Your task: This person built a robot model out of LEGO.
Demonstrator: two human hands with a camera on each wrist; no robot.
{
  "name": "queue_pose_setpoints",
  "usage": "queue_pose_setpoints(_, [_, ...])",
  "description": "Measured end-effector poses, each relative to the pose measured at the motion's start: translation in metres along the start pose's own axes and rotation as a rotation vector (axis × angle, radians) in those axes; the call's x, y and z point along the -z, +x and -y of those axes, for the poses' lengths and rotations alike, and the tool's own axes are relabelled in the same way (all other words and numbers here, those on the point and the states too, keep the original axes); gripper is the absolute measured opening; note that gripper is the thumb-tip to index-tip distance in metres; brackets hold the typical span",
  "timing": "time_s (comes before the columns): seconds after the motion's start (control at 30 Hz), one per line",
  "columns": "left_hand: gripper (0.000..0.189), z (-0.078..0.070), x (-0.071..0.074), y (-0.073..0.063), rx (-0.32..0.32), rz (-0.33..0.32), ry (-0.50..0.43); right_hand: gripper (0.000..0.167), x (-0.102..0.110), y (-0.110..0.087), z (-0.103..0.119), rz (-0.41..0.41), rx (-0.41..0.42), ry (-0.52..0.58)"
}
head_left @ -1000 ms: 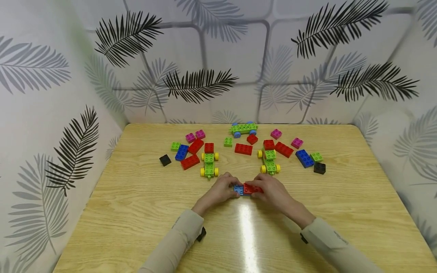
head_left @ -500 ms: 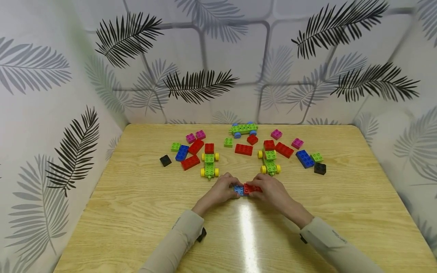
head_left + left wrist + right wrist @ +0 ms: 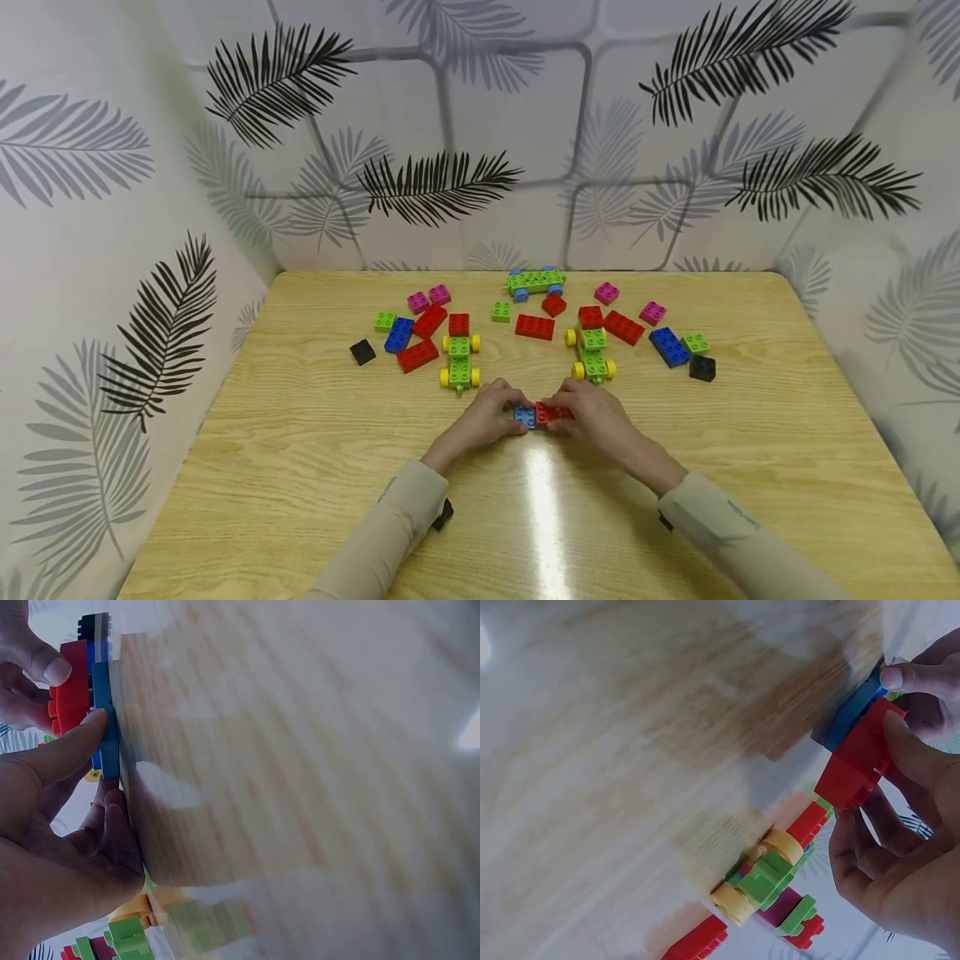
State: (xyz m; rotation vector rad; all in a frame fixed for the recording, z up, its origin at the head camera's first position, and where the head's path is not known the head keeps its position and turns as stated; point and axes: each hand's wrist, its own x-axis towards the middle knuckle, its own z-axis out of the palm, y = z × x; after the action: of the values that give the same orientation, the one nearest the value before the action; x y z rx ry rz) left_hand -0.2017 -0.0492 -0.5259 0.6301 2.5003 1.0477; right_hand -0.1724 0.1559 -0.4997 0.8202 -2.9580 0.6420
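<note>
My left hand (image 3: 487, 414) pinches the left end of a flat blue building brick (image 3: 524, 417) between thumb and fingers, low over the tabletop. A red building brick (image 3: 544, 415) sits over the right part of the blue one, and my right hand (image 3: 595, 417) grips it by its sides. In the left wrist view, blue studs show in a narrow gap beneath the red brick (image 3: 73, 691). From the right wrist, the red brick (image 3: 859, 754) reaches beyond the end of the blue brick (image 3: 853, 711). My right fingers cover part of the red brick in the head view.
Two green toy cars with yellow wheels, one left (image 3: 460, 371) and one right (image 3: 593, 364), stand just beyond my hands. Farther back is a green car base (image 3: 536, 282) with blue wheels. Several loose bricks lie at both sides, including a blue brick (image 3: 669, 347) and a black brick (image 3: 363, 352).
My right hand and the red brick have shifted very slightly left over the blue brick. The left hand keeps its hold in the same spot.
</note>
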Motion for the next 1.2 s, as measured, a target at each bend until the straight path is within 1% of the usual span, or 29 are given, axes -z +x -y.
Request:
queue_pose_setpoints(0.2, [0.027,-0.0022,0.0014,-0.0004,0.018,0.009,-0.011,0.028,0.0053,0.0042,-0.0012,0.066,-0.031,0.039])
queue_pose_setpoints(0.33, [0.027,-0.0017,0.0009,-0.0009,0.006,0.004,-0.014,0.027,0.0073,0.0065,-0.0012,0.088,-0.046,0.054])
queue_pose_setpoints(0.5, [0.029,0.0002,-0.0005,-0.0016,-0.016,-0.001,-0.011,0.027,0.0049,0.0076,-0.0009,0.089,-0.033,0.033])
queue_pose_setpoints(0.6, [0.028,0.0009,-0.0012,-0.0013,-0.012,-0.002,-0.011,0.026,0.0042,0.0075,-0.002,0.084,-0.024,0.038])
queue_pose_setpoints(0.7, [0.028,0.0008,-0.0019,-0.0012,-0.007,-0.002,-0.023,0.027,0.0046,0.0071,-0.0037,0.086,-0.032,0.054])
queue_pose_setpoints(0.87, [0.028,0.001,-0.0001,-0.0008,-0.009,0.006,-0.032,0.029,0.0056,0.0088,-0.006,0.098,-0.024,0.043])
queue_pose_setpoints(1.07, [0.027,0.0011,0.0012,-0.002,0.0,0.005,-0.035,0.029,0.0058,0.0079,-0.0043,0.075,0.014,0.03])
queue_pose_setpoints(1.2, [0.028,-0.0003,0.0013,-0.0018,-0.009,0.007,-0.034,0.027,0.0063,0.0054,-0.0038,0.056,0.016,0.015])
